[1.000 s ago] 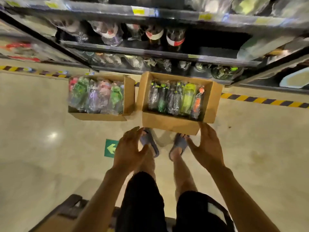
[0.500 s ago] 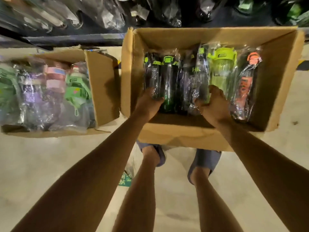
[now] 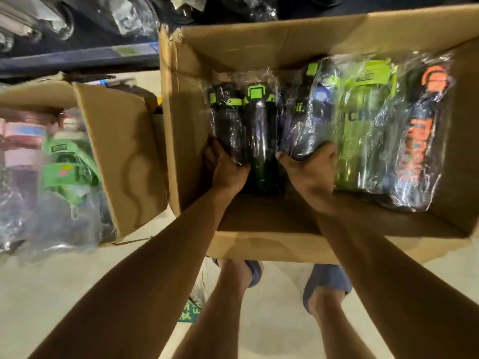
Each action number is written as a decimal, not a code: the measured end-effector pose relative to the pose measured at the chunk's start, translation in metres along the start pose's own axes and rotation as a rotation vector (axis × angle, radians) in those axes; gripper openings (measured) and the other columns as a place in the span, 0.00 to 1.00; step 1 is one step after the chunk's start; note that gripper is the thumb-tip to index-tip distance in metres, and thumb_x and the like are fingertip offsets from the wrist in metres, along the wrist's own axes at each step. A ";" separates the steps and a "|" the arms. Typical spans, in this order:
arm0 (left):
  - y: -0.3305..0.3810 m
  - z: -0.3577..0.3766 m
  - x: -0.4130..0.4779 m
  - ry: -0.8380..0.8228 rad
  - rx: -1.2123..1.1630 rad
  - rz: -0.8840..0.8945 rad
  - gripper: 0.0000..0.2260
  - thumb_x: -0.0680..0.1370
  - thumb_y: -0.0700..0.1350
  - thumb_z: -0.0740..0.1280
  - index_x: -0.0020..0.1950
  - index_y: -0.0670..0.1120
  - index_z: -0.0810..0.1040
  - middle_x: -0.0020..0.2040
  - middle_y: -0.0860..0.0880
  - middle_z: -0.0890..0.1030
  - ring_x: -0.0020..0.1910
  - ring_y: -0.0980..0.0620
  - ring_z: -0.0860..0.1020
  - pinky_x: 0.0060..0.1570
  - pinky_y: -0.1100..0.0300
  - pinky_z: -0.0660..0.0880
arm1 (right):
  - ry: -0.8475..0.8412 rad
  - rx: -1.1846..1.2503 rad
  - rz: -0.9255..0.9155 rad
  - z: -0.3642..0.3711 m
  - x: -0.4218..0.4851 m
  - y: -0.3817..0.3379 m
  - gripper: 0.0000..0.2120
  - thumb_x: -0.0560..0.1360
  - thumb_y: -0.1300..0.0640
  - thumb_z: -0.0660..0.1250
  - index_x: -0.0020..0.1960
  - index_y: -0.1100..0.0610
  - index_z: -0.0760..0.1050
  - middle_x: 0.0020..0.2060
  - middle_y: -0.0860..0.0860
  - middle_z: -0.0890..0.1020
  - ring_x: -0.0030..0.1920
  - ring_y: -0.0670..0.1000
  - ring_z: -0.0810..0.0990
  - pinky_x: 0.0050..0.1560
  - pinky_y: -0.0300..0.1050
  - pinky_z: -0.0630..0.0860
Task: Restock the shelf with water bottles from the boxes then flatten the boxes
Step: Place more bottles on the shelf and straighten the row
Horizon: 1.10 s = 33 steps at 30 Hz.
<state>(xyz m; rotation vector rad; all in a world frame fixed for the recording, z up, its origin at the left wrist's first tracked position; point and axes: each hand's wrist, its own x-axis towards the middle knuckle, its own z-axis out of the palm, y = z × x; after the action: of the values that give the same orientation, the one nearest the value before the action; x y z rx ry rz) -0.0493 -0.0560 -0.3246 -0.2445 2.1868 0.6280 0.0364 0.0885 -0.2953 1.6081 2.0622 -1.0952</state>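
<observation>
An open cardboard box [image 3: 261, 246] on the floor holds several plastic-wrapped water bottles lying side by side. My left hand [image 3: 226, 168] grips the bottom of the leftmost dark bottle with a green lid [image 3: 226, 120]. My right hand [image 3: 312, 171] grips the bottom of a dark wrapped bottle marked "Hi." [image 3: 303, 125]. Between them lies a dark green bottle [image 3: 259, 141]. To the right lie a lime bottle [image 3: 363, 130] and a black bottle with orange print [image 3: 420, 141]. A second open box [image 3: 124, 151] at the left holds more wrapped bottles [image 3: 62, 161].
The store shelf [image 3: 77, 57] runs along the top, its lowest level stocked with wrapped goods. My feet in blue slippers [image 3: 325, 282] stand on the pale floor just in front of the box. A green floor sticker [image 3: 190, 312] lies by my left foot.
The view has dropped close to the right box. Both hands went from hovering outside the box to inside it, and now each grips a bottle's lower end.
</observation>
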 end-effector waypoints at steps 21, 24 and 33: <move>0.010 -0.013 -0.016 -0.071 -0.325 -0.145 0.46 0.73 0.44 0.80 0.80 0.48 0.52 0.71 0.46 0.72 0.69 0.45 0.72 0.65 0.55 0.67 | -0.258 0.277 0.028 -0.068 -0.020 0.017 0.28 0.73 0.54 0.79 0.64 0.53 0.64 0.46 0.48 0.80 0.40 0.44 0.82 0.34 0.36 0.76; 0.019 -0.032 -0.046 -0.057 -0.396 -0.125 0.49 0.69 0.43 0.82 0.80 0.51 0.55 0.67 0.51 0.74 0.68 0.48 0.72 0.70 0.50 0.69 | -0.273 0.361 0.095 -0.095 -0.041 0.010 0.30 0.72 0.53 0.79 0.67 0.52 0.66 0.51 0.50 0.81 0.47 0.50 0.83 0.37 0.36 0.77; 0.089 -0.143 -0.220 -0.114 -0.525 0.142 0.27 0.68 0.44 0.83 0.64 0.53 0.76 0.53 0.55 0.86 0.51 0.57 0.85 0.48 0.56 0.84 | -0.337 0.515 0.073 -0.231 -0.163 -0.044 0.23 0.73 0.62 0.78 0.64 0.51 0.75 0.51 0.49 0.87 0.46 0.44 0.87 0.47 0.41 0.83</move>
<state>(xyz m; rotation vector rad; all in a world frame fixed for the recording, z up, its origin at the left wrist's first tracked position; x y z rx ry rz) -0.0379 -0.0616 -0.0480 -0.3178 1.9076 1.2622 0.0975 0.1390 -0.0201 1.5487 1.5701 -1.8341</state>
